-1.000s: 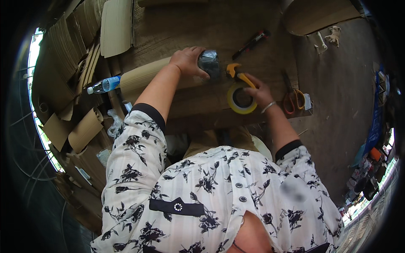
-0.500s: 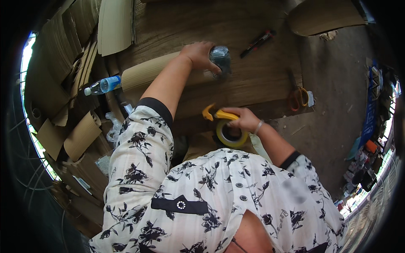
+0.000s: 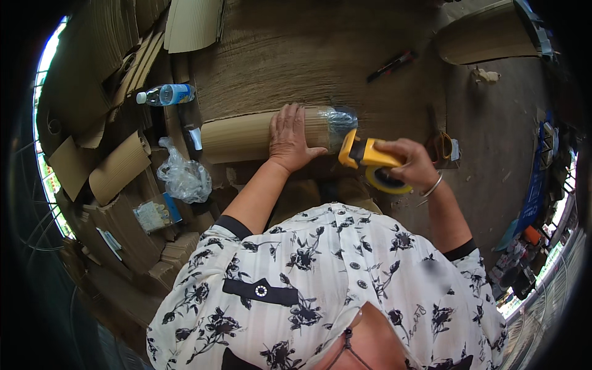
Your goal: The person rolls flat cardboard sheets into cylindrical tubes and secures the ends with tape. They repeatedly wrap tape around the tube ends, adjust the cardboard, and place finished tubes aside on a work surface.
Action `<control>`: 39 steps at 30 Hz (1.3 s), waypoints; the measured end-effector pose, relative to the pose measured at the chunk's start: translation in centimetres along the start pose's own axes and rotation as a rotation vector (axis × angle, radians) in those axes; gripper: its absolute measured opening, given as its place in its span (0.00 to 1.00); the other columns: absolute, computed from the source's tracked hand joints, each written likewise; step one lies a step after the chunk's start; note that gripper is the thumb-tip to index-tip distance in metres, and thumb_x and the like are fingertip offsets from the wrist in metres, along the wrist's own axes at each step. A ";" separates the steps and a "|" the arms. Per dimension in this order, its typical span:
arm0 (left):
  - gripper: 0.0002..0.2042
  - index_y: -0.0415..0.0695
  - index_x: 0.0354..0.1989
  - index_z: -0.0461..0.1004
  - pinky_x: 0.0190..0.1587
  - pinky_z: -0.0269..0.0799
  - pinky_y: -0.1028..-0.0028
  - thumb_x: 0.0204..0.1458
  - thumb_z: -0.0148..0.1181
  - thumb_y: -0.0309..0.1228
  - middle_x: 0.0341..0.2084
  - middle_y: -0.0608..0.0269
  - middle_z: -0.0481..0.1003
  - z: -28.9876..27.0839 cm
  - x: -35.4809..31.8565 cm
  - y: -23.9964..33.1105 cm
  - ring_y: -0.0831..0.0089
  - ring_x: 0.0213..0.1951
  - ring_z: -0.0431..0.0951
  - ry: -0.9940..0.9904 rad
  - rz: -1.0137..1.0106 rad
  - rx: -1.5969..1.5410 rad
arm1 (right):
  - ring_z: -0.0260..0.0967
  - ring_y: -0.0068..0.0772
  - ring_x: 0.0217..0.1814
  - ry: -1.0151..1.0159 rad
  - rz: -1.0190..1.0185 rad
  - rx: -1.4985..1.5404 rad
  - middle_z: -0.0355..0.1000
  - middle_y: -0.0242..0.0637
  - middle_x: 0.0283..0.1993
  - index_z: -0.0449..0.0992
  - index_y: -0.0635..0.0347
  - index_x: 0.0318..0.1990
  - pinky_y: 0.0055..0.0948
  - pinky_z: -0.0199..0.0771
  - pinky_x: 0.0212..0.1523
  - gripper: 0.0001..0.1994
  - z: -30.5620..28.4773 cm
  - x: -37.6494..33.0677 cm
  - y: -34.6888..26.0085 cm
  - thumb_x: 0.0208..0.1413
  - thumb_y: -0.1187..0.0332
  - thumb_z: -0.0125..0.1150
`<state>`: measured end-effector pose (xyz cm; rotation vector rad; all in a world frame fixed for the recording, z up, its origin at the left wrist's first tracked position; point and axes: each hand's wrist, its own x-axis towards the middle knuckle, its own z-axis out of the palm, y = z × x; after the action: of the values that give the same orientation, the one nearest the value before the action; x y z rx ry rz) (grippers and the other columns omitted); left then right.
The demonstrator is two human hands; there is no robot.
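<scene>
A ribbed cardboard roll (image 3: 237, 137) lies crosswise on the wooden board, its right end covered in clear, shiny tape (image 3: 342, 119). My left hand (image 3: 287, 139) lies flat on top of the roll, fingers stretched out and thumb apart toward the taped end. Wrapped round a yellow tape dispenser (image 3: 367, 152), my right hand (image 3: 414, 165) keeps it just right of that end. A roll of yellowish tape (image 3: 390, 182) sits in the dispenser, below my fingers. Whether the dispenser's head touches the cardboard, I cannot tell.
A utility knife (image 3: 393, 66) and orange-handled scissors (image 3: 439, 148) lie to the right. On the left are a water bottle (image 3: 169, 94), a crumpled clear plastic bag (image 3: 185, 176) and stacked cardboard (image 3: 120, 179). A curved cardboard piece (image 3: 487, 34) is at the far right.
My left hand has shifted from the taped end to the roll's middle and flattened. The roll has come nearer. My right hand has carried the tape dispenser rightward and up, beside the taped end.
</scene>
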<state>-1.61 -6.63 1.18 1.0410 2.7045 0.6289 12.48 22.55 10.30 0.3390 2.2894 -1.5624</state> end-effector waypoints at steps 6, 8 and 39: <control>0.55 0.45 0.68 0.58 0.71 0.47 0.44 0.29 0.83 0.50 0.65 0.52 0.61 1.6 -5.0 0.0 0.51 0.70 0.57 0.100 -0.048 -0.008 | 0.78 0.43 0.44 0.033 -0.342 -0.363 0.77 0.36 0.42 0.84 0.36 0.54 0.36 0.79 0.47 0.25 -1.5 11.0 -8.6 0.44 0.64 0.77; 0.54 0.45 0.67 0.59 0.71 0.48 0.43 0.28 0.83 0.50 0.63 0.52 0.62 2.6 -6.6 -0.4 0.51 0.69 0.58 0.175 0.009 -0.033 | 0.78 0.43 0.51 -0.158 -0.271 -0.725 0.79 0.33 0.47 0.82 0.29 0.56 0.38 0.80 0.49 0.20 1.0 13.3 -10.9 0.55 0.61 0.66; 0.56 0.46 0.67 0.63 0.67 0.60 0.54 0.23 0.81 0.53 0.63 0.56 0.69 1.9 8.5 6.2 0.57 0.66 0.67 -0.398 0.183 0.317 | 0.72 0.29 0.62 0.028 0.321 0.532 0.74 0.38 0.64 0.73 0.61 0.67 0.26 0.71 0.61 0.33 -1.9 3.7 12.9 0.49 0.76 0.69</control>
<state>-3.55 3.84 2.12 1.3339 2.4160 0.0016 13.74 29.06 -1.55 0.8188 1.6898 -1.9651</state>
